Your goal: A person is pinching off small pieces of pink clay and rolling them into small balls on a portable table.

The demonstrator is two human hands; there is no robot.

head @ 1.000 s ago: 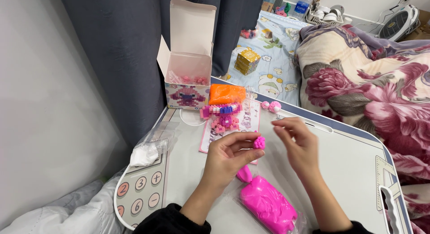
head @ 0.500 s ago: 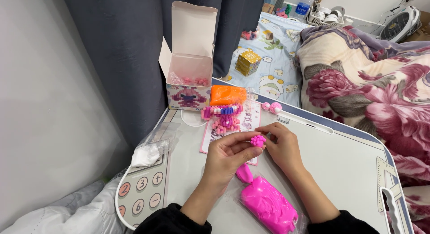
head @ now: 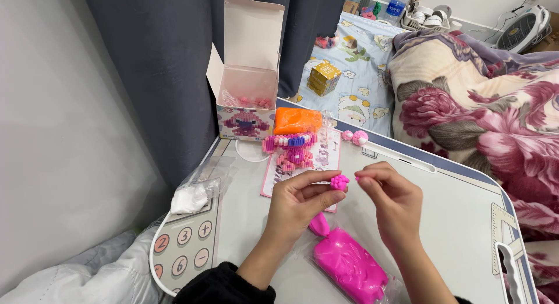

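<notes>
L hand: over the desk centre, thumb + fingertips pinched shut on a small pink block cluster, cluster held up off the surface, poking out to the hand's right side.
R hand: just right of the cluster, thumb + index pressed together on a tiny pink piece; piece mostly hidden by the fingertips, can't tell its shape.
Key relation: tiny piece sits just right of the cluster, near same height, small gap, not touching. Cluster faces R hand; R hand is the nearer one to close the gap, line between them runs approx left-right.
Cluster long axis: too small/knobby to tell.
Lap desk: white, blue rim, printed keypad at near-left corner.
Pink bag: clear bag packed w/ bright pink bits, lies on desk below both hands, near L wrist, not touched.
White bag: small clear bag w/ white bits, left edge of desk, well apart from hands.
Instruction sheet: flat on desk beyond hands, half-built pink/white block figure lying on it.
Orange bag: behind the figure.
Open box: pink, lid up, far-left corner.
Blanket: floral, right side.
</notes>
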